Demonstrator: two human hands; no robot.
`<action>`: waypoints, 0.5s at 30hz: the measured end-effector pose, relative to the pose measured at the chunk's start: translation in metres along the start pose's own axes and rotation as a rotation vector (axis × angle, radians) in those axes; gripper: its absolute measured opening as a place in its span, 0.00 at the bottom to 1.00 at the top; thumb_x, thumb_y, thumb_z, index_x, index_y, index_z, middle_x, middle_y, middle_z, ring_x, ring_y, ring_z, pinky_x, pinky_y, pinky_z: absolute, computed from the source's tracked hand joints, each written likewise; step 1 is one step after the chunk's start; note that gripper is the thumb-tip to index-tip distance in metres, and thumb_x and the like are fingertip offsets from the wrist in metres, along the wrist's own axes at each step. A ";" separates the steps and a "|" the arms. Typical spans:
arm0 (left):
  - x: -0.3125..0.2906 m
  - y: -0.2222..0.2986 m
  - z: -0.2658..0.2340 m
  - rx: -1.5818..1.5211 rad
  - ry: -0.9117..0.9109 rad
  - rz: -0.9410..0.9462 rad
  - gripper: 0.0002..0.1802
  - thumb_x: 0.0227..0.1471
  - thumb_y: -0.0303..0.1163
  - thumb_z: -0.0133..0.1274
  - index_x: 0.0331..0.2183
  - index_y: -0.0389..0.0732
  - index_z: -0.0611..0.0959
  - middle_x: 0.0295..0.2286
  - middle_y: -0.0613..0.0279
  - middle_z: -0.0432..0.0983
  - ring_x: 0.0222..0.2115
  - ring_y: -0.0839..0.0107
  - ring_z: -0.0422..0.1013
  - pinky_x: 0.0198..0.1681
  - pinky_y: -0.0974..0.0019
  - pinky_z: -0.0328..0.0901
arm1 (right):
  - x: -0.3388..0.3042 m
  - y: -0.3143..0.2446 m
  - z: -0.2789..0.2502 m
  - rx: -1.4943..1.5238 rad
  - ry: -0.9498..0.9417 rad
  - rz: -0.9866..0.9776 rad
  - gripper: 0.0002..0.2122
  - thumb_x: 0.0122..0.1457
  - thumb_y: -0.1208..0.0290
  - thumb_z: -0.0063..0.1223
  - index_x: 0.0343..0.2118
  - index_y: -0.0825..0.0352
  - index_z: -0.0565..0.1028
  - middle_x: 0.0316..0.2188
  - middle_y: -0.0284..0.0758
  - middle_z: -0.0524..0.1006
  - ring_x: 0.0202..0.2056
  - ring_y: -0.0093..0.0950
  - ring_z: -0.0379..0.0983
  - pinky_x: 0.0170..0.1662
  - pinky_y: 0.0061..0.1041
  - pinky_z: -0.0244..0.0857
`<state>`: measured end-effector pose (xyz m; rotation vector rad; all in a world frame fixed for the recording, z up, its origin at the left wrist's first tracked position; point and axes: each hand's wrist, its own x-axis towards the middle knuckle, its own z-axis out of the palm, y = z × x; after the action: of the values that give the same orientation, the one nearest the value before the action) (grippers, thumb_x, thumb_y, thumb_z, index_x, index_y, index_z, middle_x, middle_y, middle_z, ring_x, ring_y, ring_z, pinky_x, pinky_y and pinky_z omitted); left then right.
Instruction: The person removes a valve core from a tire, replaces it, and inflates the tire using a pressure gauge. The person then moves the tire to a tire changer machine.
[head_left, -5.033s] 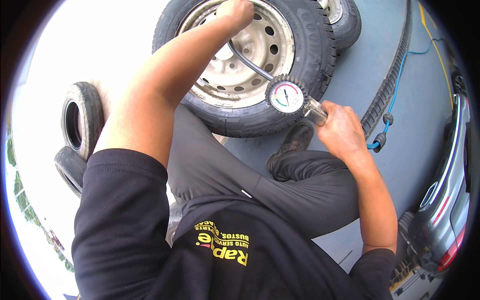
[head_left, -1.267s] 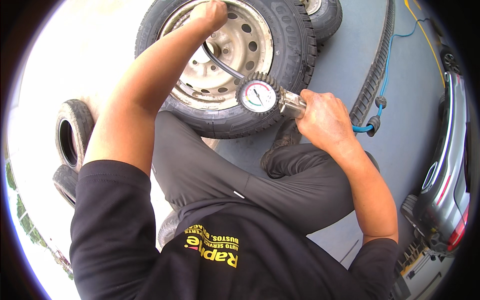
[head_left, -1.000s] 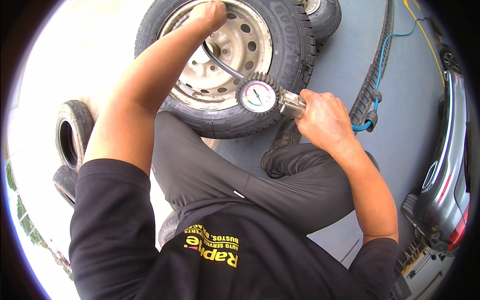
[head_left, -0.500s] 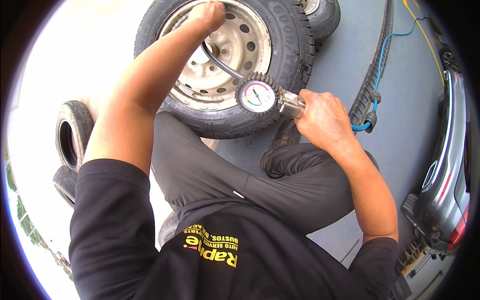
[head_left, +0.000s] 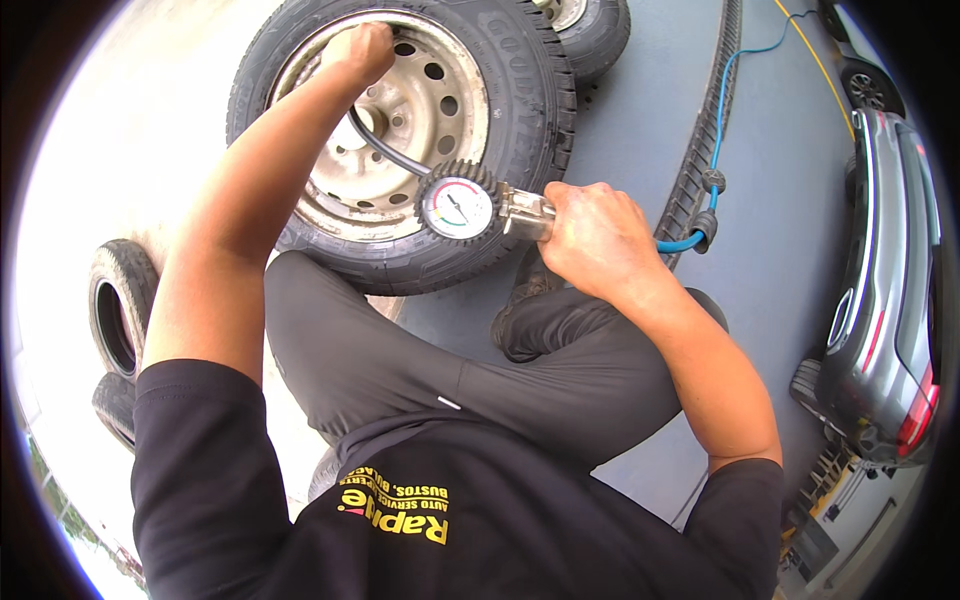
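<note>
The big wheel (head_left: 400,150) fills the space straight ahead, lying flat against the person's knees. The left hand (head_left: 360,50) is on its far rim, and a black hose (head_left: 385,150) crosses the hub to the gauge (head_left: 458,207), which the right hand (head_left: 590,235) grips just off the tyre's near edge. A second wheel (head_left: 590,30) crowds the far side. To the left, stacked tyres (head_left: 120,320) stand close. To the right, open grey floor (head_left: 780,230) is crossed by a blue hose (head_left: 715,130) and a tread strip (head_left: 705,150), with a parked car (head_left: 890,300) beyond.
</note>
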<state>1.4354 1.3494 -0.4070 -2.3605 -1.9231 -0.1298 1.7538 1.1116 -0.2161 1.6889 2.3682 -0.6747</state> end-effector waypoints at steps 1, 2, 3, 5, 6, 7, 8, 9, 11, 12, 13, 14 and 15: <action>0.001 -0.001 0.003 0.001 -0.012 -0.001 0.17 0.56 0.32 0.44 0.34 0.39 0.87 0.35 0.44 0.84 0.36 0.49 0.82 0.40 0.51 0.76 | 0.000 0.000 0.000 0.009 -0.009 0.000 0.10 0.52 0.70 0.53 0.31 0.72 0.80 0.25 0.52 0.81 0.31 0.51 0.81 0.40 0.47 0.75; 0.002 -0.001 0.005 0.018 -0.031 -0.020 0.17 0.56 0.32 0.44 0.34 0.39 0.87 0.35 0.44 0.84 0.36 0.49 0.82 0.40 0.50 0.76 | 0.000 0.001 -0.001 0.000 -0.021 0.013 0.10 0.51 0.70 0.53 0.31 0.72 0.80 0.25 0.52 0.81 0.31 0.51 0.81 0.39 0.46 0.75; 0.002 -0.001 0.007 -0.020 -0.001 -0.009 0.16 0.55 0.32 0.45 0.34 0.38 0.87 0.35 0.44 0.84 0.36 0.48 0.81 0.40 0.50 0.75 | 0.000 0.001 -0.001 0.002 -0.025 0.011 0.10 0.51 0.70 0.53 0.31 0.72 0.80 0.25 0.52 0.81 0.31 0.51 0.81 0.39 0.46 0.75; 0.002 0.000 0.007 -0.040 -0.005 -0.037 0.16 0.55 0.32 0.45 0.33 0.39 0.87 0.34 0.44 0.84 0.35 0.48 0.81 0.41 0.50 0.75 | 0.000 0.002 -0.001 0.023 -0.032 0.001 0.10 0.51 0.71 0.53 0.31 0.72 0.80 0.24 0.52 0.81 0.30 0.50 0.81 0.38 0.46 0.76; 0.001 -0.001 0.006 -0.042 -0.008 -0.062 0.16 0.55 0.32 0.45 0.33 0.39 0.87 0.34 0.44 0.84 0.35 0.48 0.81 0.41 0.49 0.75 | 0.000 0.002 -0.001 0.026 -0.019 -0.002 0.10 0.51 0.71 0.53 0.31 0.72 0.80 0.24 0.52 0.81 0.30 0.50 0.81 0.38 0.46 0.76; 0.000 0.000 0.005 -0.038 -0.017 -0.084 0.16 0.56 0.32 0.44 0.32 0.39 0.87 0.34 0.44 0.83 0.35 0.48 0.81 0.42 0.50 0.75 | 0.000 0.001 -0.001 0.030 -0.009 -0.008 0.10 0.51 0.71 0.53 0.30 0.72 0.80 0.24 0.52 0.81 0.30 0.50 0.81 0.38 0.46 0.76; -0.001 -0.001 0.005 -0.033 0.006 -0.054 0.16 0.56 0.32 0.44 0.33 0.39 0.87 0.34 0.44 0.83 0.35 0.48 0.81 0.42 0.50 0.75 | 0.000 0.000 0.000 0.031 -0.009 -0.004 0.10 0.51 0.71 0.53 0.30 0.72 0.80 0.24 0.52 0.81 0.30 0.51 0.81 0.38 0.46 0.76; -0.001 -0.001 0.006 -0.024 0.014 -0.047 0.16 0.56 0.32 0.44 0.33 0.40 0.87 0.34 0.44 0.83 0.35 0.48 0.81 0.42 0.50 0.75 | 0.000 0.000 0.001 0.032 0.002 -0.011 0.10 0.50 0.71 0.53 0.30 0.72 0.80 0.24 0.52 0.81 0.30 0.51 0.81 0.38 0.46 0.76; -0.002 -0.002 0.008 -0.026 0.051 -0.028 0.15 0.55 0.32 0.44 0.31 0.40 0.86 0.32 0.44 0.83 0.33 0.48 0.80 0.39 0.50 0.74 | -0.001 0.000 0.002 0.025 0.006 -0.004 0.10 0.50 0.71 0.53 0.30 0.72 0.80 0.25 0.52 0.81 0.30 0.51 0.81 0.38 0.46 0.75; -0.005 -0.002 0.011 -0.001 0.056 0.023 0.15 0.55 0.32 0.44 0.31 0.40 0.86 0.31 0.45 0.83 0.33 0.49 0.80 0.39 0.50 0.74 | -0.005 -0.001 0.003 0.027 -0.011 0.000 0.09 0.50 0.71 0.53 0.30 0.72 0.80 0.25 0.52 0.81 0.30 0.51 0.81 0.38 0.46 0.75; -0.005 -0.002 0.014 0.026 0.077 0.058 0.14 0.54 0.31 0.45 0.30 0.40 0.86 0.30 0.45 0.83 0.32 0.49 0.80 0.38 0.50 0.74 | -0.005 -0.001 0.003 0.023 -0.012 -0.001 0.09 0.50 0.71 0.53 0.30 0.72 0.80 0.25 0.52 0.81 0.30 0.52 0.81 0.38 0.46 0.75; -0.005 -0.003 0.017 0.033 0.098 0.099 0.14 0.54 0.31 0.45 0.29 0.40 0.85 0.29 0.46 0.82 0.31 0.49 0.79 0.37 0.50 0.74 | -0.005 0.000 0.002 0.023 -0.016 -0.003 0.09 0.50 0.71 0.53 0.30 0.72 0.80 0.25 0.53 0.81 0.30 0.52 0.81 0.38 0.46 0.75; -0.005 -0.003 0.019 0.017 0.127 0.093 0.13 0.52 0.30 0.46 0.28 0.40 0.85 0.28 0.47 0.82 0.30 0.51 0.79 0.36 0.50 0.73 | -0.005 0.000 0.003 0.025 -0.013 -0.002 0.09 0.50 0.71 0.53 0.30 0.72 0.80 0.25 0.53 0.81 0.30 0.52 0.81 0.38 0.46 0.75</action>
<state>1.4313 1.3478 -0.4269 -2.3639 -1.7484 -0.2495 1.7552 1.1061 -0.2168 1.6870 2.3632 -0.7154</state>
